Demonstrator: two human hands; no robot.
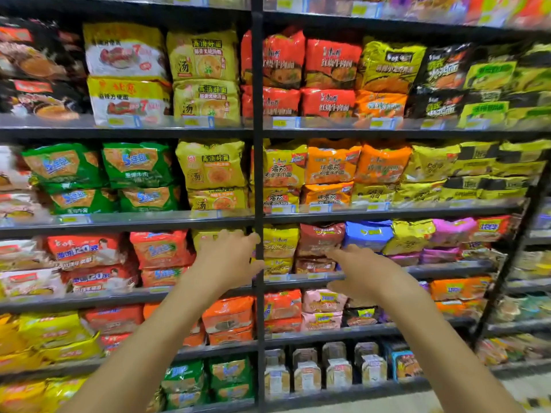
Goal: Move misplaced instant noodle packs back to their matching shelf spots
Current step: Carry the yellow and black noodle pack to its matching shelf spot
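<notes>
Black shelf upright [258, 174] stands between left hand [229, 257] and right hand [359, 271].

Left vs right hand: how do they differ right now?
The left hand is left of the black upright post, before a yellow pack; the right hand is right of it, before a dark red pack. The left hand sits slightly higher. Both are open, holding nothing.

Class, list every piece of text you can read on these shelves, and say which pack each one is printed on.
"红烧牛肉面": upper red pack.
"汤": upper yellow pack.
"5连包": green pack.
"番茄鸡蛋牛肉面": middle yellow pack, right of the post.
"120克": lower red pack.
Price tags and the other packs: too blurred to read.
</notes>
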